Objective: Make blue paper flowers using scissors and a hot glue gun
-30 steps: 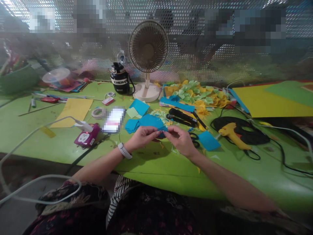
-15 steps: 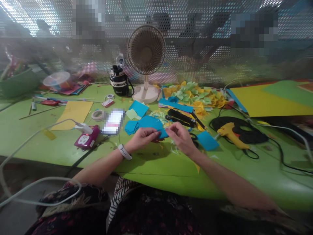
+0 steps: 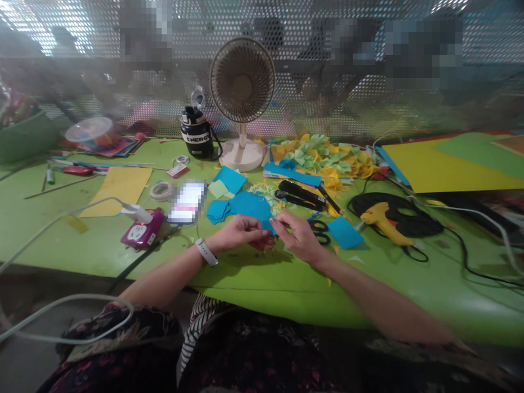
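My left hand (image 3: 239, 232) and my right hand (image 3: 301, 237) meet over the green table (image 3: 102, 240), both pinching one small blue paper piece (image 3: 270, 226) between their fingertips. A white watch sits on my left wrist. Behind the hands lies a heap of blue paper pieces (image 3: 241, 206). One blue square (image 3: 345, 232) lies just right of my right hand, next to black scissors (image 3: 319, 226).
A desk fan (image 3: 242, 98) and a black bottle (image 3: 196, 134) stand at the back. A yellow glue gun (image 3: 385, 221) with black cable lies right. Yellow and green paper flowers (image 3: 327, 158), a black stapler (image 3: 301, 194), a phone (image 3: 187, 202), tape (image 3: 161, 191) and a pink charger (image 3: 141, 233) lie around.
Both hands have dropped slightly toward the table and closed in on each other, still pinching the blue piece. The view shifted a little.
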Demonstrator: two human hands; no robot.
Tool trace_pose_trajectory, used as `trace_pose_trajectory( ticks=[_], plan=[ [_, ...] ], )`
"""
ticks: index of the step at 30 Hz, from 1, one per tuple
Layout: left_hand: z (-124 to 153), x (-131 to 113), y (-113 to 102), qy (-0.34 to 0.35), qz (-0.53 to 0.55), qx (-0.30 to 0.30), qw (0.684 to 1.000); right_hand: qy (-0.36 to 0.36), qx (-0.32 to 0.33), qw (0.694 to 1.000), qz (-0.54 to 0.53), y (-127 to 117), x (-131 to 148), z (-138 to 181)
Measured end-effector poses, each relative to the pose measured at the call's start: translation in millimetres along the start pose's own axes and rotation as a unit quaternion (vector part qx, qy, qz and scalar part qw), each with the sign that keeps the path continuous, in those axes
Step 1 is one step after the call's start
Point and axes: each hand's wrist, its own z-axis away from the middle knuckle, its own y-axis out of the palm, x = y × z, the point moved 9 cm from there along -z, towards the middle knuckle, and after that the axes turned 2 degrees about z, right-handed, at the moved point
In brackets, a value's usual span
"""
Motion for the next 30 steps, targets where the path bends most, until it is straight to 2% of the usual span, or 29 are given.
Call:
trace_pose_trajectory(
  ticks=[3, 8, 12, 17, 23, 30],
  plan=[
    [0, -1, 1, 0.013, 0.004, 0.005, 1.000, 0.024, 0.008, 1.000, 0.015, -1, -3, 0],
    [-1, -5, -3, 0.035, -0.013, -0.003, 0.999, 0.043, 0.059, 0.997, 0.038, 9, -6, 1],
    [-1, -8, -9, 0.040, -0.023, -0.011, 0.999, 0.046, 0.075, 0.996, 0.011, 13, -9, 1],
    [2, -14, -13, 0.042, -0.033, -0.021, 0.998, 0.069, 0.126, 0.989, -0.027, 17, -13, 0],
    [2, -14, -16, 0.056, -0.029, -0.045, 0.997, 0.085, 0.086, 0.993, -0.010, 8, -14, -2],
    [1, -14, -19, 0.051, -0.023, -0.043, 0.997, 0.114, 0.145, 0.980, -0.070, 19, -17, 2]
  ],
)
